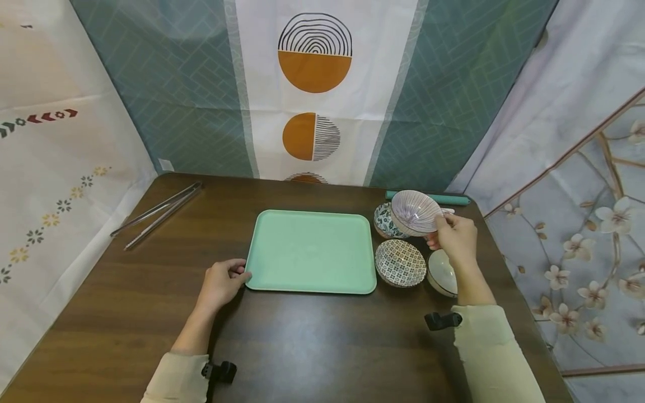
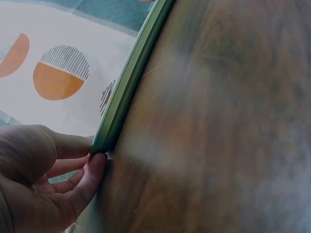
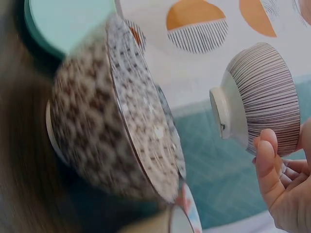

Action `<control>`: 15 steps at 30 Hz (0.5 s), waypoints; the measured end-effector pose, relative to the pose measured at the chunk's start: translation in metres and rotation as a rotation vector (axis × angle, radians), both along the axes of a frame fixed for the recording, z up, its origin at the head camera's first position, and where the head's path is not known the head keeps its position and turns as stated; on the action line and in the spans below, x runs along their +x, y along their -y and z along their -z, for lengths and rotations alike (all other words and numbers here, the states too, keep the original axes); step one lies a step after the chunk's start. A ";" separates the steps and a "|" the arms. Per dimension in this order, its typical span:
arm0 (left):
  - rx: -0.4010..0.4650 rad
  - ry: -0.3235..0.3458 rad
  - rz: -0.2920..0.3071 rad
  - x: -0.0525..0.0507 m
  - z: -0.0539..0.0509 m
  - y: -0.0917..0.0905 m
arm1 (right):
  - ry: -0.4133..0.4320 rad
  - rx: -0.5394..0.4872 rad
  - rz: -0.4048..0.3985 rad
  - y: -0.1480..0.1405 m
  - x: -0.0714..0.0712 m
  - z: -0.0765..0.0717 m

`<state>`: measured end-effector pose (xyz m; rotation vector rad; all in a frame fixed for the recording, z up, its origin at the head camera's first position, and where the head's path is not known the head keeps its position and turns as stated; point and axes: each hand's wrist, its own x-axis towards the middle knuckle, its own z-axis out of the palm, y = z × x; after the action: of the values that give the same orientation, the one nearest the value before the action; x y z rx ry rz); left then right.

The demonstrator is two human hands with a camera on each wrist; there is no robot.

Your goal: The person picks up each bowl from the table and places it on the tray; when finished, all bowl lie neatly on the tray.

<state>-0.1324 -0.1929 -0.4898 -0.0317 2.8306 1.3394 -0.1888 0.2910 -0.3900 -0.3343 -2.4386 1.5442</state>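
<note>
A mint-green rectangular tray (image 1: 312, 252) lies flat on the table. At its near-left corner, my left hand (image 1: 221, 282) pinches the rim; the left wrist view shows thumb (image 2: 97, 167) and fingers on the tray's corner (image 2: 104, 136). In the air over the other bowls, my right hand (image 1: 457, 238) grips a striped bowl (image 1: 415, 211) by its right rim. The right wrist view shows this bowl (image 3: 265, 92) held by thumb and fingers. Below it are a green leaf-patterned bowl (image 1: 385, 220), a brown-patterned bowl (image 1: 400, 263) and a plain pale bowl (image 1: 442, 274), partly behind the right arm.
Metal tongs (image 1: 163, 212) lie at the table's far left. A teal rod-like object (image 1: 453, 199) lies along the back right edge, partly behind the striped bowl. Fabric hangs behind the wooden table (image 1: 302, 347) and on both sides. Something pale and patterned (image 3: 190, 208) is partly hidden among the bowls.
</note>
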 end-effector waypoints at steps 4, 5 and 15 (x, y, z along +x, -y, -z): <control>-0.004 0.008 -0.009 0.000 0.000 0.001 | -0.017 0.032 -0.059 0.018 -0.008 0.005; -0.004 0.009 -0.014 0.000 0.000 0.001 | -0.019 0.038 -0.073 0.022 -0.010 0.006; -0.004 0.019 -0.034 -0.002 0.000 -0.001 | 0.008 0.029 -0.157 0.058 -0.025 0.014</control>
<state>-0.1348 -0.1920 -0.4897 -0.0922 2.8292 1.3327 -0.2137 0.2332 -0.4043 -0.1471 -2.5444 1.5695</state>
